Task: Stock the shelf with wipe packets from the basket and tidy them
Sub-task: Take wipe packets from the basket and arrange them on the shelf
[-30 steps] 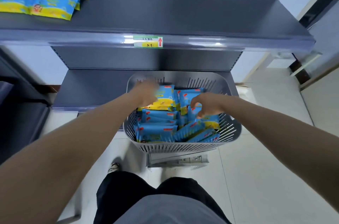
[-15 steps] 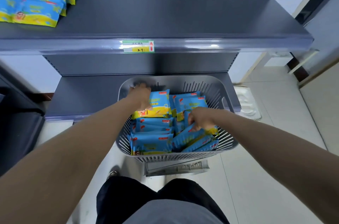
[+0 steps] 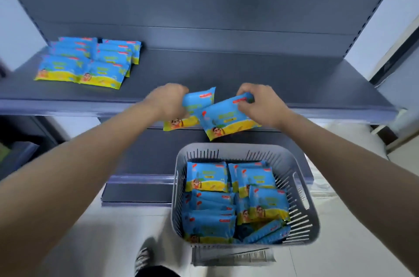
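While each hand pinches one wipe packet by its top edge at frame centre, left hand (image 3: 167,101) on the left packet (image 3: 195,106), right hand (image 3: 260,104) on the right packet (image 3: 226,118), both hang over the shelf (image 3: 249,79) lip, likely bound beside the stocked packets (image 3: 90,61) upper left, basket (image 3: 301,186) lower right.

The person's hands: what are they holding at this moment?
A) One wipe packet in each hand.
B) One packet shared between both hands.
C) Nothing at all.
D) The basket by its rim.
A: the left hand grips one wipe packet and the right hand pinches a second packet, both clear of the basket, at the shelf front edge.
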The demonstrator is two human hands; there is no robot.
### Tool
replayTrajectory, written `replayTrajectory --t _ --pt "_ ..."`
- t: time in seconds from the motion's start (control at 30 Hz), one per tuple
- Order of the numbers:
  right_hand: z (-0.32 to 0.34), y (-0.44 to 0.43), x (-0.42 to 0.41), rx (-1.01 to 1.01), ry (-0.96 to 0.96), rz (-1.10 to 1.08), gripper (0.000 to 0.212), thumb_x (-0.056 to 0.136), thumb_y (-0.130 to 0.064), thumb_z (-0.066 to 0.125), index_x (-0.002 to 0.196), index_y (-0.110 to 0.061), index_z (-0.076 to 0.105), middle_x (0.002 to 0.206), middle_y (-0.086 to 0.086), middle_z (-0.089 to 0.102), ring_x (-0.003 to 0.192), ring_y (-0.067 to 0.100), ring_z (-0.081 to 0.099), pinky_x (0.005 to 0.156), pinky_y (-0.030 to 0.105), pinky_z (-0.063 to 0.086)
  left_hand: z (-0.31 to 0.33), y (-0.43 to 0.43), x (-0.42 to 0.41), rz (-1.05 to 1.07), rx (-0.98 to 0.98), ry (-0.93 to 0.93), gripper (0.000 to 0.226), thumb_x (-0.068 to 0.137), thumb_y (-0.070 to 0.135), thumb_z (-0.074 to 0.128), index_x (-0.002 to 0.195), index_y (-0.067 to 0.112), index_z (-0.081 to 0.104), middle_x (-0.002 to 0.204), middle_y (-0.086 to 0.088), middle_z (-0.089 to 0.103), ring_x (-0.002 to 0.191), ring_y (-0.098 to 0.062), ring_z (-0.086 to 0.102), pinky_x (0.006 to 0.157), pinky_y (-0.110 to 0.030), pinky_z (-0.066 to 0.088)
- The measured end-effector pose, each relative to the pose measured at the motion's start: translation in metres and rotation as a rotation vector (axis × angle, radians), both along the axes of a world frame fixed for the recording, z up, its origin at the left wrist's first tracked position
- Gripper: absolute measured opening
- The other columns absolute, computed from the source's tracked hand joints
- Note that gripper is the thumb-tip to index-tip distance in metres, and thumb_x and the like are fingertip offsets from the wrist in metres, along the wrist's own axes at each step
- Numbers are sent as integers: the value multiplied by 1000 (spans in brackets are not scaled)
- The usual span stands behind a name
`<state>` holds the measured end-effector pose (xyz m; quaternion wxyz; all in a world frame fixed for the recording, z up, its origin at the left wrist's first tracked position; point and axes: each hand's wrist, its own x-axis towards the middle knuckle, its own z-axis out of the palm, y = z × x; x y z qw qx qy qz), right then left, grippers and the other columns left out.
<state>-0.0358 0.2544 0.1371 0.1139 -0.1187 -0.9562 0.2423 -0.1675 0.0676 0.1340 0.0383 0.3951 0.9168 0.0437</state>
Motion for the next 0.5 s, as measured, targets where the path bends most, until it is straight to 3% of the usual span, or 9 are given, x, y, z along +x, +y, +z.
replayTrajectory --t 0.1,0.3,0.4,0.5 --pt "18 -27 -44 -82 109 12 7 85 -12 55 90 -14 60 72 4 54 54 18 42 57 27 37 34 -38 -45 77 75 37 28 77 20 70 95 4 56 102 -19 62 95 -35 58 69 -33 40" --pt "32 -102 -151 -167 198 -10 8 86 -14 54 91 -15 60 72 1 55 64 21 50 58 28 40 46 -146 -147 257 142 37 42 77 19 70 112 5 50 110 -21 60 96 -35 56 76 -36 42" --pt "26 -140 -205 -228 165 -5 9 87 -14 54 93 -12 61 70 0 53 65 22 51 61 31 43 41 -194 -196 314 72 46 47 78 23 69 119 10 50 116 -17 60 107 -35 56 87 -37 41" --pt "12 -174 -250 -309 123 -10 10 89 -13 56 96 -9 62 72 1 52 60 17 45 56 24 38 32 -226 -235 316 -20 48 45 78 24 69 119 17 51 108 -9 61 108 -29 54 96 -36 32"
